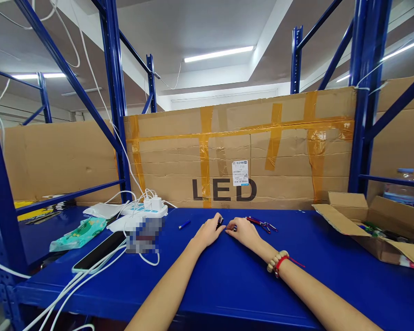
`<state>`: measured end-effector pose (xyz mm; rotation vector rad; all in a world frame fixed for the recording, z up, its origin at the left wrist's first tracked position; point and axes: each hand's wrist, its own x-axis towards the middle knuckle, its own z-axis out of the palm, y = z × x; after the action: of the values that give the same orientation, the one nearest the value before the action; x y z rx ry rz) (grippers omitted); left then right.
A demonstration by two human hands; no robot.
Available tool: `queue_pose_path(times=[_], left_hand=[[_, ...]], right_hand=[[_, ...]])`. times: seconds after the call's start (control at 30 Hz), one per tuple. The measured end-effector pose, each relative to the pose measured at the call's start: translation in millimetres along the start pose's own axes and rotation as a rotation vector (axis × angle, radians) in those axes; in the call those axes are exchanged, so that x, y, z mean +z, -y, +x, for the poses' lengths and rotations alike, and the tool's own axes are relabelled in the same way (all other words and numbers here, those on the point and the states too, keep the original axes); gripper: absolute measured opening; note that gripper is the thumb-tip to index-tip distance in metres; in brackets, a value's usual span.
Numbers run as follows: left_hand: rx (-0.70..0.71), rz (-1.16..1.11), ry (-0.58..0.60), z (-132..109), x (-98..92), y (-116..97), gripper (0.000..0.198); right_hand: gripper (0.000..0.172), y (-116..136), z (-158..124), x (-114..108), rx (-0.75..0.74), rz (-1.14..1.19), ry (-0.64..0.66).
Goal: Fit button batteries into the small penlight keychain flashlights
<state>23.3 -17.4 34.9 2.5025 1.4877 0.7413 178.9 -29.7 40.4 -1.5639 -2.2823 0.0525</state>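
Observation:
My left hand [209,233] rests low over the blue shelf top, its fingers curled round a small black object [220,222] whose kind I cannot make out. Close beside it, my right hand [243,232] is closed, the thumb and fingers pinched together. A small dark piece [235,228] shows between those fingers, mostly hidden. The fingertips of both hands nearly meet. Just behind my right hand lies a pair of red-handled pliers [267,226], partly covered by it. To the left of my left hand is a short blue pen-like piece [184,224].
An open cardboard box [376,250] of mixed small items stands at the right. On the left are a phone [98,252], white cables, a power strip [155,211] and a green packet [77,234]. A large taped carton [179,161] walls off the back, between blue posts [113,92].

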Motion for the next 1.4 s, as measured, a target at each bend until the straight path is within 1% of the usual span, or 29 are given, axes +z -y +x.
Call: queue_pose_path(times=[0.37,0.7,1.07,1.4], left_hand=[[-0.012,-0.009,-0.016,-0.9,1.3,-1.2,0.028],[-0.042,-0.024,-0.002,-0.3,5.3,3.3,0.028],[0.056,-0.019,-0.039,-3.3,2.4,1.0,0.028],[0.103,0.005,-0.014,-1.7,1.6,0.2,0.024]], right_hand=[[0.023,-7.3,5.8,6.2,0.044,-0.012,-0.007],[0.022,-8.4,6.5,10.4,-0.021,-0.009,-0.011],[0.021,-3.2,2.8,8.5,0.038,-0.024,-0.021],[0.022,-2.1,3.7,7.9,0.014,0.015,0.0]])
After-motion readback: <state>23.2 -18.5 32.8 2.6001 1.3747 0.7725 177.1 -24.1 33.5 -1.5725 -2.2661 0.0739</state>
